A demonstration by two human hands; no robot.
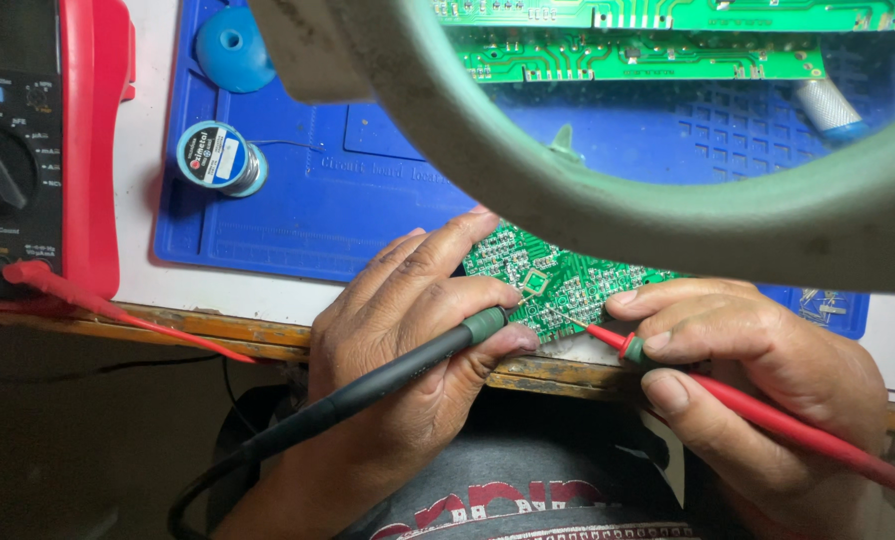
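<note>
A green circuit board point(557, 280) lies at the near edge of a blue work mat point(347, 210). My left hand point(407, 340) grips a black test probe point(367, 385), its tip touching the board near a small square chip point(534, 283). My right hand point(757, 370) grips a red test probe point(727, 395), and its thin metal tip touches the board just right of the same chip. The fingers of both hands rest on the board's edges. A magnifier's pale green rim point(607, 190) hides the board's far part.
A red-cased multimeter point(37, 140) stands at the left, a red lead point(117, 315) running from it. A solder spool point(217, 158) and a blue round holder point(232, 45) sit on the mat. More green boards point(647, 55) show through the lens. The wooden bench edge point(217, 330) runs below.
</note>
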